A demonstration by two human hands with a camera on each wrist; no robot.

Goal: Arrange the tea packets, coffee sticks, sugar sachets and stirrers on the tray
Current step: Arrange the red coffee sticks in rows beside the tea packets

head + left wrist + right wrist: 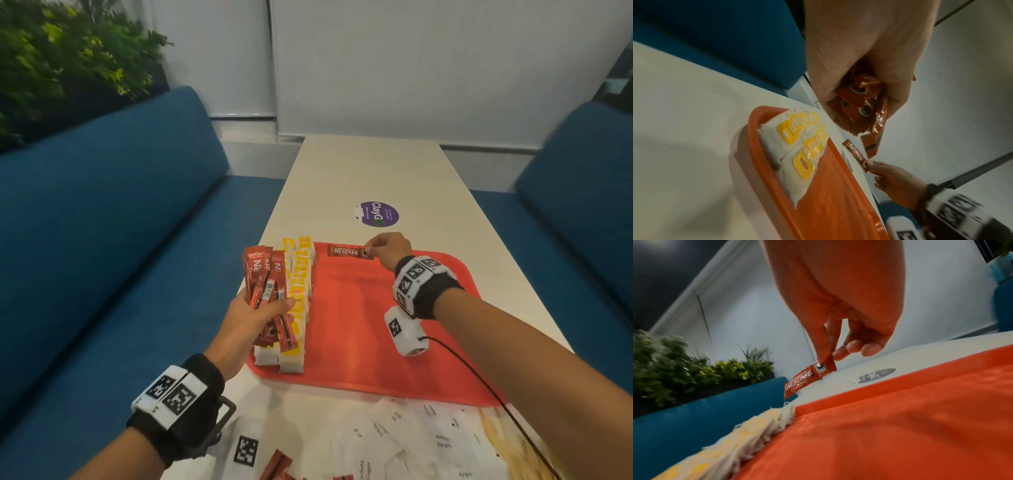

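a single coffee stick (346, 251) is pinched at its right end by thumb and forefinger of the right hand (390, 250), long axis crosswise over the far edge of the red tray (359, 325), near the tea packets (298, 301). a fanned bundle of coffee sticks (265, 284), pointing away, is gripped in the curled fingers of the left hand (246, 325).

Purple round sticker (379, 214) on white table (370, 171), blue benches (102, 212), green plants (61, 58).

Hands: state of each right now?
Left hand: closed, holding a bunch of coffee sticks.
Right hand: closed, pinching one stick by its end over the tray.
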